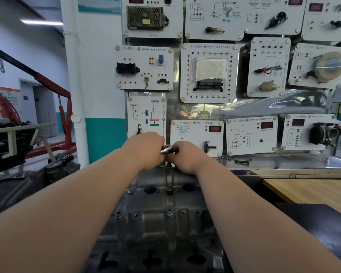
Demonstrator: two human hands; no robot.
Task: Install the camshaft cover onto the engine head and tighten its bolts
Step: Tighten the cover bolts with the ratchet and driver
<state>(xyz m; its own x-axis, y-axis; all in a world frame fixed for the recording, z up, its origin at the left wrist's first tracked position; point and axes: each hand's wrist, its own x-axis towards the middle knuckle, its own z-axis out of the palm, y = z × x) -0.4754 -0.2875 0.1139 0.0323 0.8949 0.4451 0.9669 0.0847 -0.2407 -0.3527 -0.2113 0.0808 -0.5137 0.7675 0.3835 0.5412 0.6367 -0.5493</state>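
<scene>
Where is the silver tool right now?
Head view, centre: the silver tool is gripped between left hand and right hand, above the far end of the camshaft cover.

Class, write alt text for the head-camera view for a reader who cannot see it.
A person's left hand and right hand together grip a silver wrench at the far end of a grey camshaft cover. Behind it stand white automotive training panels; a red engine crane is on the left.

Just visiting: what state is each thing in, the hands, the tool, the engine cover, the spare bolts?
left hand: curled round the metal tool at its head.
right hand: grips the tool's handle.
metal tool: held over the cover's far edge.
camshaft cover: set in place, bolts in its holes.
loose bolts: lying on the ledge behind.
</scene>
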